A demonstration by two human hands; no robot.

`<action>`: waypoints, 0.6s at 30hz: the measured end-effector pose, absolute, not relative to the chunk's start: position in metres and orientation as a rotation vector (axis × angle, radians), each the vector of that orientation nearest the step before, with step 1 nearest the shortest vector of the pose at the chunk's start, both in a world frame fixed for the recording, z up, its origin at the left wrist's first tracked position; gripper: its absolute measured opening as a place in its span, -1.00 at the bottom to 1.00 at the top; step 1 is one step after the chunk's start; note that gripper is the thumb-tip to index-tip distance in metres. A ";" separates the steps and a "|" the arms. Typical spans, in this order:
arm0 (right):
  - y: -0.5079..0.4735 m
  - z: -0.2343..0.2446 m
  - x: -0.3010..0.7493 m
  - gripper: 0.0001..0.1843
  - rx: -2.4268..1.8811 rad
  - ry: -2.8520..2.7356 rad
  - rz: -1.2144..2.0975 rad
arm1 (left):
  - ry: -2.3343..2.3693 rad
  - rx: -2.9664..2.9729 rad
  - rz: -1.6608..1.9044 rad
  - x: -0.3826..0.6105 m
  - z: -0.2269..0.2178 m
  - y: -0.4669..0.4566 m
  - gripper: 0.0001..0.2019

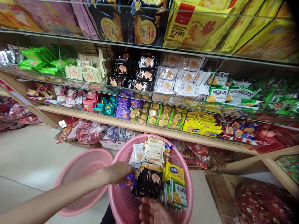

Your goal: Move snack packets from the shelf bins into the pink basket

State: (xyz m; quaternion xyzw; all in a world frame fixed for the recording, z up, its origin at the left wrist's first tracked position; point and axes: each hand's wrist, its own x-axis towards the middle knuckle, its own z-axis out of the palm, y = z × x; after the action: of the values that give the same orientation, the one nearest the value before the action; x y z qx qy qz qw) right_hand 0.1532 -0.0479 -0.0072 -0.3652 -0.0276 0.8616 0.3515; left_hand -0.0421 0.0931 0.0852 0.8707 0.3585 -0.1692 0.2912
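A pink plastic basket (188, 183) sits low in front of me, filled with small snack packets: white ones (151, 151), black ones (149, 183), and yellow and green ones (177, 186). My left hand (120, 172) reaches in from the left with its fingers closed on a purple packet (129, 180) at the edge of the pile. My right hand (153, 213) is at the bottom of the view, palm up, its fingers curled under the near end of the black packets.
A second, empty pink basket (81, 174) lies on the pale floor to the left. Glass-fronted shelves (163, 130) of snack packets rise just behind the baskets. Bags of red sweets (84, 132) lie under the lowest shelf, and a cardboard box (224, 196) stands to the right.
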 end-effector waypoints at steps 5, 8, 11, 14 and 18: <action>-0.048 -0.010 0.153 -0.66 -0.930 -0.047 2.224 | 0.991 2.429 -0.743 -0.023 0.089 0.087 -0.76; -0.049 -0.011 0.153 -0.65 -0.930 -0.039 2.221 | 0.989 2.424 -0.773 -0.017 0.083 0.086 -0.76; -0.049 -0.011 0.153 -0.65 -0.921 -0.036 2.223 | 0.988 2.415 -0.799 -0.017 0.074 0.088 -0.73; -0.050 -0.013 0.153 -0.65 -0.913 -0.034 2.222 | 0.991 2.405 -0.805 -0.019 0.064 0.090 -0.68; -0.050 -0.014 0.153 -0.65 -0.902 -0.016 2.226 | 1.000 2.410 -0.741 -0.023 0.056 0.090 -0.58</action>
State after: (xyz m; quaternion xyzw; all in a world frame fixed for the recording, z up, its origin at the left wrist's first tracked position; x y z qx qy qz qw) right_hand 0.1526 -0.0496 -0.0142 -0.3500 -0.0063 0.8642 0.3615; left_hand -0.0232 0.0901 0.0563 0.8681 0.3602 -0.2669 0.2130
